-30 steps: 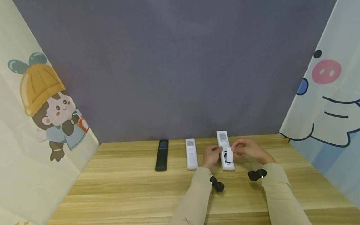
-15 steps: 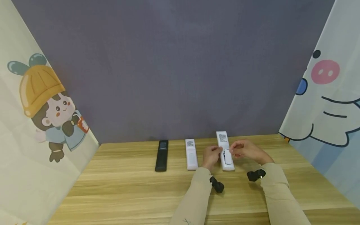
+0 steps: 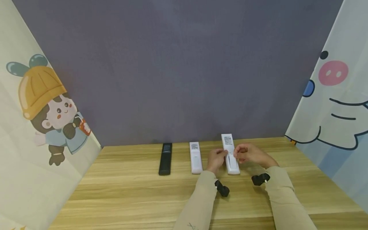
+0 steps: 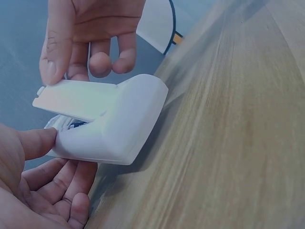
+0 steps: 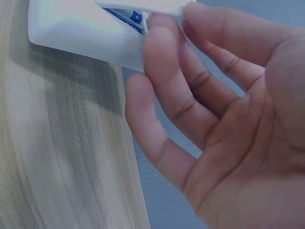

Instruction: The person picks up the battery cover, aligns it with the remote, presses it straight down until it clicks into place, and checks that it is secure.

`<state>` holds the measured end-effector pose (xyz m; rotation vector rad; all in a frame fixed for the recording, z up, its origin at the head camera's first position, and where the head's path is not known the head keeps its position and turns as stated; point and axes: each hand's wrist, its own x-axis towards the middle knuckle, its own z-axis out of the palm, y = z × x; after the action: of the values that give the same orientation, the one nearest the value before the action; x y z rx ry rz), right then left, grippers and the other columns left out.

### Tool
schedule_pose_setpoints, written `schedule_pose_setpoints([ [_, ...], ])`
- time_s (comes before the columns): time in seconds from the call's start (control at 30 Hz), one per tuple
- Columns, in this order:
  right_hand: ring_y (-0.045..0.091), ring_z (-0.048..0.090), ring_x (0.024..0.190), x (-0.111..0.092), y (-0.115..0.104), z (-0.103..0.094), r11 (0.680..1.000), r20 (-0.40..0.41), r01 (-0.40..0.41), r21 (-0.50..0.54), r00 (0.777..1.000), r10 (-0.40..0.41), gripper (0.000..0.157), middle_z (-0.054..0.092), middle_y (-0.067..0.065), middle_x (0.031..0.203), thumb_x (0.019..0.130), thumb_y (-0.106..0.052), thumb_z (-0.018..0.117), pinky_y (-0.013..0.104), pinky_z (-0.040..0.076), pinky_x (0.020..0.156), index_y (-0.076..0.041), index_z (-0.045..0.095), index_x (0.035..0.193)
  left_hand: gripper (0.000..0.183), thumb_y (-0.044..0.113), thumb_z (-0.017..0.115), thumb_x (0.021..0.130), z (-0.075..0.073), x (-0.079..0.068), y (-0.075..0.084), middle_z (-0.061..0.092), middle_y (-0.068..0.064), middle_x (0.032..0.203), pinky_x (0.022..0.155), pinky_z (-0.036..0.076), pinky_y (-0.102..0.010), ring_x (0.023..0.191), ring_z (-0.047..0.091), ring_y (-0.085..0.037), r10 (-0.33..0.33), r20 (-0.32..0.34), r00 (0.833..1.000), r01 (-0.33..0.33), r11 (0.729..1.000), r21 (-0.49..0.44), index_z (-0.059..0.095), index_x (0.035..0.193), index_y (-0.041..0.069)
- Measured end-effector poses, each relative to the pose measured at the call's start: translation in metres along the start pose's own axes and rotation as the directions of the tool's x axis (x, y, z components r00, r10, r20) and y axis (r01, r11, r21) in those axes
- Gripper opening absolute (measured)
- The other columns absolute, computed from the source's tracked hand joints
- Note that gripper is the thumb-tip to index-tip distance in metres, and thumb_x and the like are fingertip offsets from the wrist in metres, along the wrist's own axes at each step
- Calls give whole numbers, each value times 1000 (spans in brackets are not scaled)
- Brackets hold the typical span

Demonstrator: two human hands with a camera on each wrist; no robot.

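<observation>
A white remote control lies back side up on the table, its printed label toward the far end. My left hand grips its left side, thumb on the edge and fingers curled beneath in the left wrist view. My right hand pinches the far end of a white battery cover. The cover slants over the battery compartment, its near end at the remote's rounded end and its far end raised. Through the gap, a blue battery shows in the right wrist view.
To the left, a second white remote control lies back side up with its cover on. Further left lies a black remote control. A grey panel rises behind the wooden table, with printed curtains at both sides.
The right hand has moved slightly left and brought the battery cover from above the remote down over the compartment, hiding the batteries in the head view. The left hand keeps its grip.
</observation>
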<state>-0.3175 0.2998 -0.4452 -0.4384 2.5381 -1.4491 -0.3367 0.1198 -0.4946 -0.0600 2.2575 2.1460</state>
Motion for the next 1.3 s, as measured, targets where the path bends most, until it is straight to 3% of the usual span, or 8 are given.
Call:
schedule_pose_setpoints([
  [0.67, 12, 55, 65, 2, 1, 6, 998, -48, 38, -59, 998, -40, 16, 62, 4, 80, 92, -8, 71, 27, 49, 57, 5, 65, 99, 19, 17, 73, 94, 0, -1, 1, 73, -4, 93, 68, 49, -23, 79, 61, -11, 1, 0, 1000, -1, 1000, 0, 77, 107, 3],
  [1.3, 13, 50, 58, 5, 1, 13, 994, -80, -54, -92, 996, 47, 17, 56, -2, 72, 93, -10, 71, 26, 44, 53, 6, 65, 96, 20, 17, 72, 94, -1, -1, 0, 73, -5, 93, 66, 48, -21, 78, 61, -10, 20, 7, 1000, -20, 1000, -5, 77, 107, 2],
])
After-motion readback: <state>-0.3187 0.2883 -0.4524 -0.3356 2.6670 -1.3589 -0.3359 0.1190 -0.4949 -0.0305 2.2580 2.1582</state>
